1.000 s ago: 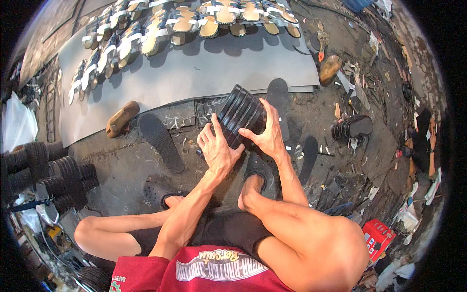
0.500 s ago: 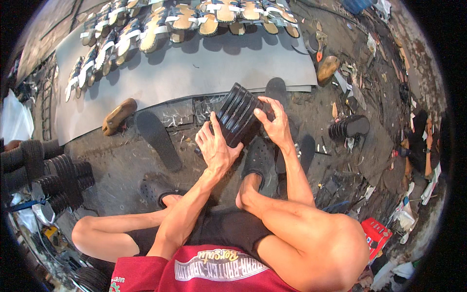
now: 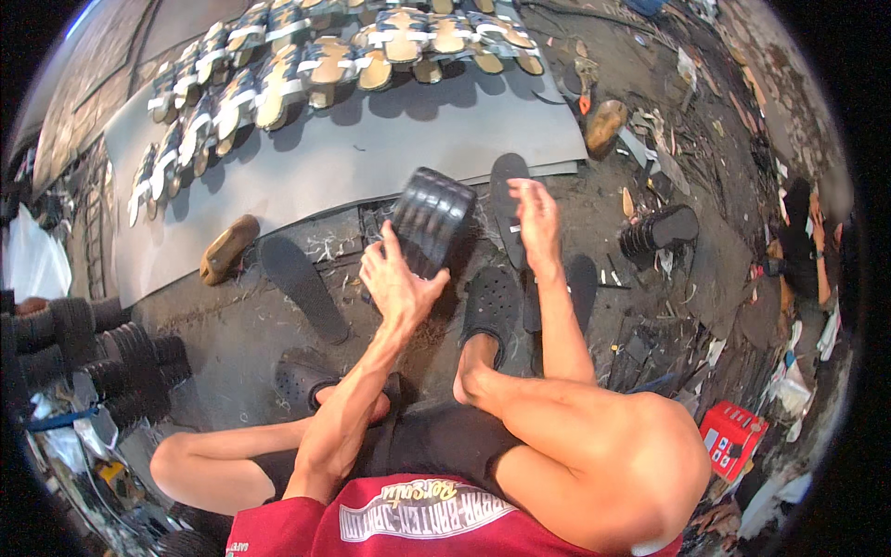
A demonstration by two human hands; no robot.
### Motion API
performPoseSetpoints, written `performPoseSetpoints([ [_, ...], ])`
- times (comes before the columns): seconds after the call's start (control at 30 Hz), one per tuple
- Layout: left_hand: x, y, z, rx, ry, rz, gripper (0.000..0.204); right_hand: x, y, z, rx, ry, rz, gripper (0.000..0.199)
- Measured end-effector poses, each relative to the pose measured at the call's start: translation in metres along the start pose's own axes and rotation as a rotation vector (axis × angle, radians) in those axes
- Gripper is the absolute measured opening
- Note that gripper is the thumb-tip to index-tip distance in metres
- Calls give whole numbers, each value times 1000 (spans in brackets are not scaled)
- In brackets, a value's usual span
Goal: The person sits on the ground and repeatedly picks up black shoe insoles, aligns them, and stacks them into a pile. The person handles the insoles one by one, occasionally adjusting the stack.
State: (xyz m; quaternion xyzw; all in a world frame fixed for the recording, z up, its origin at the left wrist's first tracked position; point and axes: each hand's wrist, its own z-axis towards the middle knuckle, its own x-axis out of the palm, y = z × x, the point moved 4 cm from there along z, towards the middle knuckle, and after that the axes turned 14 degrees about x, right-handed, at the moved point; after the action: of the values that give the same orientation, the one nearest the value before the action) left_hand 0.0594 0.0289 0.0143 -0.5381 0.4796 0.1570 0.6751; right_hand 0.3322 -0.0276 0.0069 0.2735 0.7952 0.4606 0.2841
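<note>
Left grip (image 3: 401, 286) clasps a glossy, ridged, blocky black bundle (image 3: 432, 219).

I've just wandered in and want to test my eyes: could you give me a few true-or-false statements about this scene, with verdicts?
1. The left hand holds a black ribbed bundle. True.
2. The right hand is on that bundle too. False: it is apart from it, to the right.
3. Rows of sandals sit on a grey sheet. True.
4. The red box is at the picture's far left. False: it is at the lower right.
</note>
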Motion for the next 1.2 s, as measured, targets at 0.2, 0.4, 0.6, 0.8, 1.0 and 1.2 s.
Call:
performPoseSetpoints([
  [0.2, 5, 4, 43, -496, 230, -1428, 66, -97, -53, -6, 103, -317, -334, 37],
  [0.4, 65, 32, 60, -481, 179, -1544, 120, -84, -97, -13, 55, -303, -452, 32],
  [0.6, 54, 18, 50, -535, 125, -1442, 126, -78, -97, -17, 64, -235, -535, 33],
  [0.8, 28, 22, 50, -444, 127, -1061, 106, -65, -85, -27, -50, -260, -680, 59],
  [1.0, -23, 64, 19, -279, -474, -384, 72, -35, -69, -48, -252, -302, -816, 73],
  [1.2, -37, 132, -48, -696, -662, 152, 119, -104, -79, -57, -163, -373, -733, 36],
])
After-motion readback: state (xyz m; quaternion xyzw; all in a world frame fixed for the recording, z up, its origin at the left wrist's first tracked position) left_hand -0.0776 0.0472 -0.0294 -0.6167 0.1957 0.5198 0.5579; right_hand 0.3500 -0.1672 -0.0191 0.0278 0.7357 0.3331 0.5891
